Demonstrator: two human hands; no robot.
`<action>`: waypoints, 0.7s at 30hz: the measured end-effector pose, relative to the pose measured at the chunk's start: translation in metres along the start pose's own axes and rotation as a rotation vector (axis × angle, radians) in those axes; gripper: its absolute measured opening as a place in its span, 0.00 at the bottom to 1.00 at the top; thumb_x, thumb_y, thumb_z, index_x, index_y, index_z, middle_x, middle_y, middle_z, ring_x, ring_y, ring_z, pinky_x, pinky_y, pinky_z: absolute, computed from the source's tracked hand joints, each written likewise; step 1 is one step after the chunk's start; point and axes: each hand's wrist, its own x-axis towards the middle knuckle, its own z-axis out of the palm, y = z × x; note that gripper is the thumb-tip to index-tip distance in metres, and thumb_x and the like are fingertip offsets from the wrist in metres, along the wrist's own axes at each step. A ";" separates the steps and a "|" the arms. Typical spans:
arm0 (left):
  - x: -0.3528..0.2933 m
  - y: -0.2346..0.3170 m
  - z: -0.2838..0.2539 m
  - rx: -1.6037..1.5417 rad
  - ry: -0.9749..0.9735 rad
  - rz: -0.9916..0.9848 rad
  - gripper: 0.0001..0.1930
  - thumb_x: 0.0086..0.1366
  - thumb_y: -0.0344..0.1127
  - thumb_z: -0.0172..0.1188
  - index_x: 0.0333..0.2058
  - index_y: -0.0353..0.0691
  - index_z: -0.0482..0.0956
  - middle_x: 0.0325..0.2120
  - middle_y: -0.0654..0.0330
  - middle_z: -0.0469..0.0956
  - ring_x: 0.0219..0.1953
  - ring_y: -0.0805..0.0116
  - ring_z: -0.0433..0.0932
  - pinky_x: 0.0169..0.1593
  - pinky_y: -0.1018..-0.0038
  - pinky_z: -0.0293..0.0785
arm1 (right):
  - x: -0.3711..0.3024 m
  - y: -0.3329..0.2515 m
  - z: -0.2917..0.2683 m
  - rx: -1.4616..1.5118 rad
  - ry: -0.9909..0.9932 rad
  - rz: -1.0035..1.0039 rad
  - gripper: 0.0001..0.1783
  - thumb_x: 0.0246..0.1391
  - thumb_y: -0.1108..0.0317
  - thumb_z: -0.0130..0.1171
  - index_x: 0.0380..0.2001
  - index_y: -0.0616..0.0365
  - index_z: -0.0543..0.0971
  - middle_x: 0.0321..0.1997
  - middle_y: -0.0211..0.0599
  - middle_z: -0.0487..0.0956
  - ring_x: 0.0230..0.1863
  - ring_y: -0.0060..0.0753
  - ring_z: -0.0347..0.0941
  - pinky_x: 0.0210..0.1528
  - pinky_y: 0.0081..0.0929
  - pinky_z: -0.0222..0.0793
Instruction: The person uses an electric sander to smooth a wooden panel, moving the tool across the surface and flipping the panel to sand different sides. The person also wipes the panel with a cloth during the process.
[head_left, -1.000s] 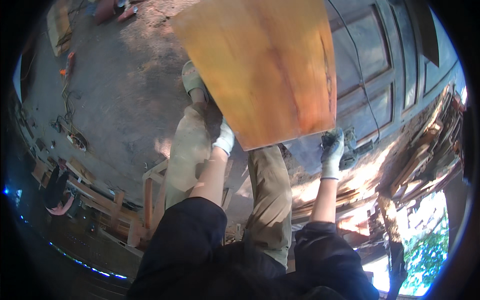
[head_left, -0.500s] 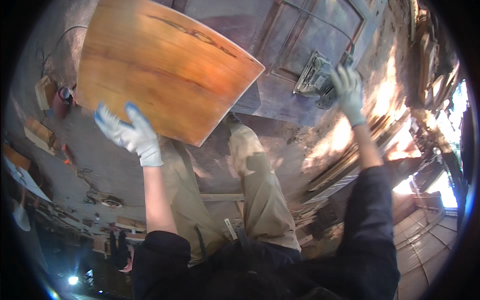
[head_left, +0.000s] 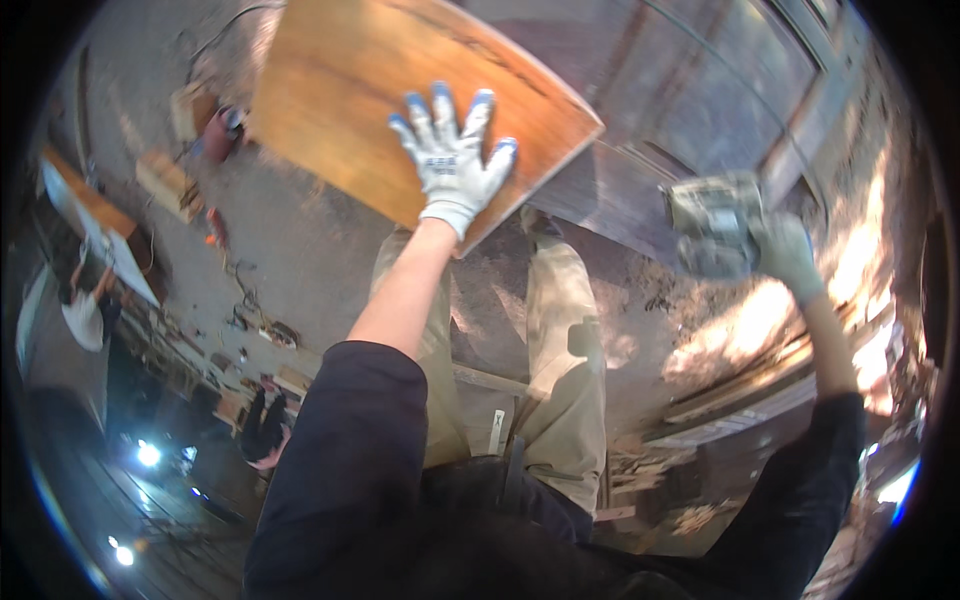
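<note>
My left hand (head_left: 455, 165), in a white glove with blue fingertips, lies with fingers spread on a varnished orange-brown wooden board (head_left: 340, 90). The board has pale edges and a curved far side with dark markings. Away to the right, my gloved right hand (head_left: 785, 255) is closed on a corded power tool (head_left: 715, 215) with a flat metal base. Motion blurs the tool, so its exact kind is unclear. Beneath board and tool is a dark panelled door (head_left: 620, 195), lying flat.
A reddish round container (head_left: 220, 138) and wood offcuts (head_left: 168, 185) lie left of the board. Long timber strips (head_left: 740, 400) are stacked at the right. Another person (head_left: 85, 315) is at the far left beside a large board (head_left: 95, 225). A cable (head_left: 715, 55) crosses the door.
My left hand has come down onto the board from its near-left edge. My right hand has taken hold of the power tool and lifted it off the door, toward me. The view has shifted left.
</note>
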 end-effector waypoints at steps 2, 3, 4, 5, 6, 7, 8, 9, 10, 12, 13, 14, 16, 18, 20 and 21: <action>-0.004 -0.005 -0.024 -0.175 -0.022 -0.045 0.35 0.63 0.56 0.60 0.67 0.55 0.67 0.72 0.44 0.52 0.75 0.36 0.40 0.73 0.39 0.27 | -0.003 -0.053 -0.032 0.245 -0.208 0.209 0.20 0.35 0.56 0.75 0.29 0.50 0.75 0.28 0.41 0.79 0.33 0.48 0.78 0.35 0.46 0.72; -0.011 -0.001 -0.037 -0.285 0.030 -0.078 0.30 0.63 0.48 0.63 0.63 0.51 0.71 0.70 0.46 0.57 0.74 0.42 0.47 0.74 0.46 0.36 | -0.004 -0.080 -0.048 0.396 -0.225 0.293 0.20 0.36 0.59 0.74 0.32 0.51 0.77 0.31 0.45 0.80 0.35 0.51 0.79 0.38 0.45 0.75; -0.018 0.004 -0.055 -0.441 0.030 -0.102 0.24 0.64 0.41 0.63 0.58 0.47 0.75 0.64 0.47 0.66 0.69 0.45 0.60 0.72 0.51 0.51 | 0.011 -0.118 -0.073 0.595 -0.240 0.443 0.21 0.37 0.61 0.72 0.37 0.51 0.80 0.34 0.47 0.81 0.38 0.52 0.80 0.41 0.42 0.77; -0.023 0.011 -0.075 -0.707 0.020 -0.128 0.18 0.65 0.34 0.61 0.54 0.42 0.77 0.57 0.48 0.73 0.63 0.48 0.69 0.67 0.57 0.62 | 0.007 -0.139 -0.078 0.494 -0.238 0.375 0.23 0.37 0.64 0.72 0.42 0.53 0.80 0.36 0.46 0.82 0.38 0.49 0.82 0.42 0.38 0.78; -0.035 0.018 -0.091 -0.869 0.047 -0.178 0.16 0.67 0.30 0.57 0.53 0.37 0.77 0.55 0.49 0.75 0.59 0.52 0.73 0.64 0.62 0.67 | 0.015 -0.162 -0.081 0.481 -0.074 0.245 0.26 0.36 0.66 0.72 0.43 0.57 0.80 0.36 0.44 0.83 0.37 0.48 0.82 0.41 0.37 0.78; -0.048 0.021 -0.102 -1.150 -0.034 -0.292 0.15 0.68 0.28 0.55 0.53 0.34 0.77 0.54 0.50 0.76 0.57 0.57 0.75 0.62 0.65 0.69 | 0.034 -0.188 -0.090 0.588 -0.080 0.262 0.28 0.35 0.66 0.72 0.45 0.59 0.79 0.37 0.41 0.84 0.37 0.48 0.82 0.41 0.36 0.78; -0.052 0.022 -0.123 -1.246 -0.087 -0.312 0.15 0.67 0.26 0.54 0.52 0.33 0.77 0.51 0.51 0.78 0.55 0.60 0.76 0.60 0.67 0.70 | 0.043 -0.209 -0.079 0.546 0.096 0.187 0.27 0.38 0.62 0.72 0.46 0.57 0.80 0.38 0.41 0.84 0.38 0.46 0.83 0.42 0.36 0.79; -0.060 0.020 -0.140 -1.281 -0.098 -0.344 0.14 0.67 0.26 0.54 0.51 0.33 0.78 0.50 0.52 0.79 0.55 0.60 0.77 0.60 0.67 0.70 | 0.091 -0.237 -0.112 0.612 -0.200 0.328 0.25 0.41 0.59 0.71 0.44 0.54 0.81 0.39 0.42 0.85 0.39 0.46 0.83 0.42 0.36 0.78; -0.065 0.017 -0.154 -1.329 -0.108 -0.374 0.13 0.67 0.25 0.54 0.50 0.33 0.78 0.49 0.52 0.80 0.55 0.60 0.77 0.60 0.67 0.70 | 0.119 -0.255 -0.114 0.689 -0.203 0.364 0.25 0.41 0.56 0.71 0.43 0.54 0.82 0.37 0.45 0.85 0.39 0.49 0.83 0.43 0.38 0.78; -0.063 0.004 -0.166 -1.159 -0.041 -0.402 0.18 0.65 0.31 0.61 0.53 0.34 0.75 0.51 0.51 0.77 0.54 0.59 0.77 0.59 0.66 0.71 | 0.171 -0.289 -0.114 0.789 -0.159 0.435 0.25 0.41 0.53 0.71 0.42 0.55 0.82 0.35 0.49 0.84 0.39 0.53 0.82 0.44 0.41 0.77; -0.056 -0.002 -0.170 -1.034 0.060 -0.438 0.21 0.64 0.33 0.63 0.54 0.35 0.74 0.51 0.51 0.76 0.54 0.59 0.76 0.59 0.66 0.71 | 0.197 -0.305 -0.107 0.824 -0.112 0.455 0.26 0.41 0.52 0.71 0.42 0.56 0.82 0.35 0.50 0.84 0.39 0.55 0.81 0.45 0.42 0.77; -0.051 -0.013 -0.172 -0.902 0.157 -0.480 0.24 0.63 0.35 0.66 0.56 0.35 0.73 0.52 0.51 0.76 0.55 0.58 0.76 0.60 0.65 0.71 | 0.227 -0.317 -0.114 0.817 -0.147 0.456 0.27 0.42 0.52 0.70 0.43 0.57 0.82 0.36 0.51 0.84 0.40 0.56 0.81 0.45 0.44 0.76; -0.023 -0.056 -0.177 -0.961 0.057 -0.704 0.29 0.60 0.43 0.71 0.56 0.39 0.71 0.50 0.48 0.74 0.55 0.52 0.75 0.59 0.63 0.70 | 0.279 -0.337 -0.107 0.821 -0.067 0.440 0.28 0.44 0.50 0.68 0.44 0.60 0.82 0.38 0.55 0.83 0.44 0.57 0.81 0.47 0.46 0.76; 0.006 -0.102 -0.171 -0.769 0.023 -0.768 0.32 0.55 0.50 0.72 0.54 0.41 0.74 0.51 0.47 0.73 0.54 0.49 0.75 0.57 0.60 0.72 | 0.325 -0.368 -0.126 0.804 -0.026 0.445 0.30 0.46 0.48 0.66 0.44 0.62 0.81 0.39 0.58 0.83 0.46 0.58 0.80 0.48 0.47 0.75; 0.032 -0.139 -0.172 -0.737 0.084 -0.718 0.21 0.54 0.46 0.68 0.45 0.45 0.81 0.46 0.46 0.78 0.52 0.47 0.77 0.55 0.60 0.74 | 0.363 -0.396 -0.148 0.716 -0.077 0.534 0.29 0.47 0.48 0.66 0.43 0.63 0.81 0.39 0.60 0.83 0.46 0.61 0.80 0.49 0.49 0.75; 0.043 -0.158 -0.174 -0.702 0.126 -0.640 0.16 0.53 0.44 0.66 0.39 0.45 0.83 0.45 0.45 0.79 0.50 0.45 0.78 0.54 0.59 0.75 | 0.383 -0.407 -0.154 0.670 -0.095 0.574 0.29 0.47 0.48 0.66 0.43 0.63 0.81 0.39 0.62 0.83 0.46 0.62 0.79 0.49 0.49 0.75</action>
